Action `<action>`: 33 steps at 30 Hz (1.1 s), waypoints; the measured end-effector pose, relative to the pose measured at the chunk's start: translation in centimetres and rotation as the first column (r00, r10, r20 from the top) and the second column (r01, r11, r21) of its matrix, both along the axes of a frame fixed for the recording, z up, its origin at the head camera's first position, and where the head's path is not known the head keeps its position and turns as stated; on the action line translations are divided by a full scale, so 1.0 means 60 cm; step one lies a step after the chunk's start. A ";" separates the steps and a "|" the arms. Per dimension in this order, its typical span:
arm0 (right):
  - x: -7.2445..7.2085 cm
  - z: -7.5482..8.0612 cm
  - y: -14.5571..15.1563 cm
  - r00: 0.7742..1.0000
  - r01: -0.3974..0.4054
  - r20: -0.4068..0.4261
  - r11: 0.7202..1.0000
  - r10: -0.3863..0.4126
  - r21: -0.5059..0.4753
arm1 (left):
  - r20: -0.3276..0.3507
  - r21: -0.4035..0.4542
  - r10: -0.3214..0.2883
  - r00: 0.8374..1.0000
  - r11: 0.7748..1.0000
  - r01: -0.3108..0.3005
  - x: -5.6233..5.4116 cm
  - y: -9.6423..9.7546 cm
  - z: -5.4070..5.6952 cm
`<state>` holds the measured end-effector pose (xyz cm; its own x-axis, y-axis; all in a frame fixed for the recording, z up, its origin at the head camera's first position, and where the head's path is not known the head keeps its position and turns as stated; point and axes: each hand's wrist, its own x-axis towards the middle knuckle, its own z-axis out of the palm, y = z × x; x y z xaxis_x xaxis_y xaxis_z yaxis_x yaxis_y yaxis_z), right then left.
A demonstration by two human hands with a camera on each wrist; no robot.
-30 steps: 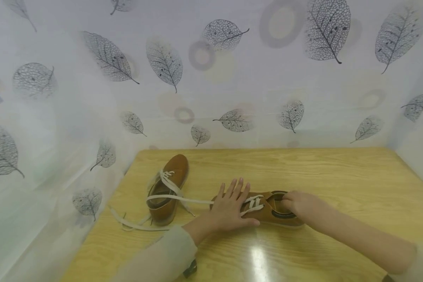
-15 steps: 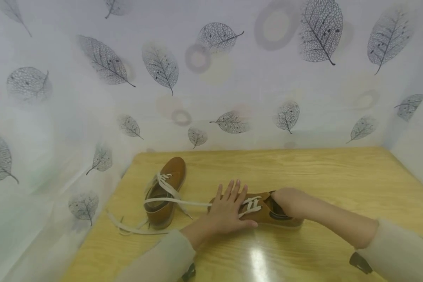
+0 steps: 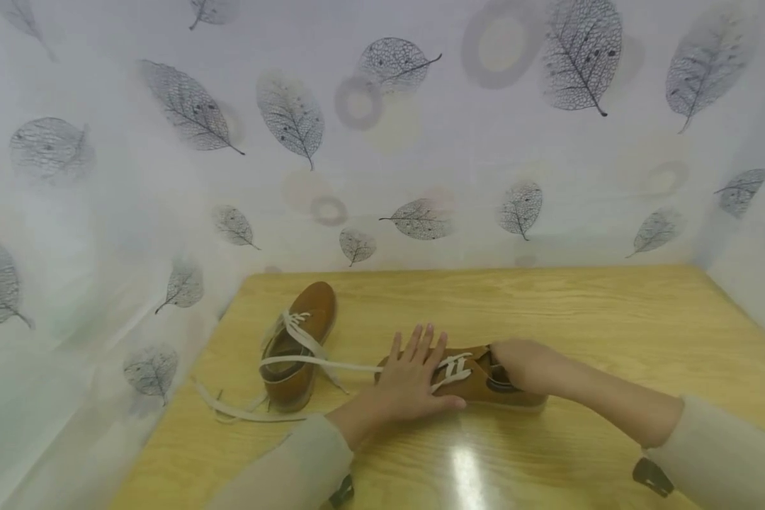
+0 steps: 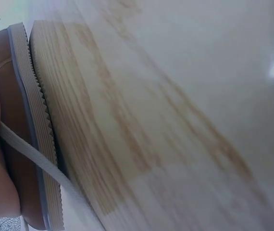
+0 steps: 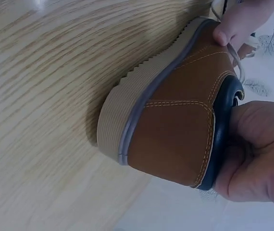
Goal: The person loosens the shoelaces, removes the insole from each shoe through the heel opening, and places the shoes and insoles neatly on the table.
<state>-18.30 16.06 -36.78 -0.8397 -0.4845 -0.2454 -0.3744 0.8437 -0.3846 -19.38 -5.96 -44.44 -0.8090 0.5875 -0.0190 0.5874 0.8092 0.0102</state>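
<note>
From the head, we are looking forward and down across the bench to the leaf-print backdrop. At the left wrist, we are facing the bench closely, one brown shoe edging in left; at the right wrist, its heel, close. All three views are sharing that shoe and the left hand.

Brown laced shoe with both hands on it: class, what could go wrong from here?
The loose white lace from under the left hand crosses the other brown shoe, so it might snag or drag that shoe.

The right hand reaches into the opening over the dark collar, which could crumple.

The left hand's fingers lie spread, not wrapped round the brown laced shoe, so it may slide on the wood-grain tabletop.
</note>
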 end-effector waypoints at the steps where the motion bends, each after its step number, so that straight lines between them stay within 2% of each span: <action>1: -0.004 0.000 0.002 1.000 0.005 0.005 0.998 -0.004 -0.061 | 0.008 0.000 0.007 1.000 1.000 -0.007 0.000 -0.001 0.001; 3: -0.012 0.001 0.006 1.000 0.020 0.027 0.983 -0.015 -0.184 | 0.017 -0.008 0.023 1.000 1.000 -0.023 0.000 -0.003 0.002; 6: -0.022 0.004 0.016 0.993 0.102 0.098 0.933 -0.072 -0.345 | 0.029 -0.002 0.029 0.999 1.000 -0.029 -0.001 -0.004 0.002; 10: -0.034 0.004 0.031 0.952 0.269 0.259 0.844 -0.162 -0.463 | 0.039 0.014 0.021 0.999 1.000 -0.021 -0.001 -0.002 0.003; 12: -0.038 0.005 0.038 0.931 0.315 0.325 0.819 -0.167 -0.481 | 0.043 0.016 0.019 0.999 1.000 -0.020 -0.001 -0.001 0.004; 15: -0.040 0.012 0.049 0.917 0.312 0.373 0.836 -0.141 -0.451 | 0.047 0.013 0.017 0.999 1.000 -0.017 -0.001 0.000 0.005; 18: -0.040 0.022 0.057 0.909 0.310 0.391 0.864 -0.147 -0.396 | 0.049 0.011 0.018 0.999 1.000 -0.018 -0.001 0.001 0.005; 20: -0.039 0.028 0.060 0.904 0.318 0.395 0.873 -0.161 -0.371 | 0.047 0.009 0.021 0.999 1.000 -0.021 -0.001 0.002 0.005; 28: -0.035 0.030 0.084 0.888 0.353 0.424 0.852 -0.176 -0.386 | 0.052 -0.005 0.018 0.998 1.000 -0.018 -0.002 0.005 0.002; 33: -0.043 0.034 0.122 0.858 0.369 0.495 0.837 -0.139 -0.403 | 0.046 -0.011 0.023 0.999 1.000 -0.023 -0.002 0.005 0.001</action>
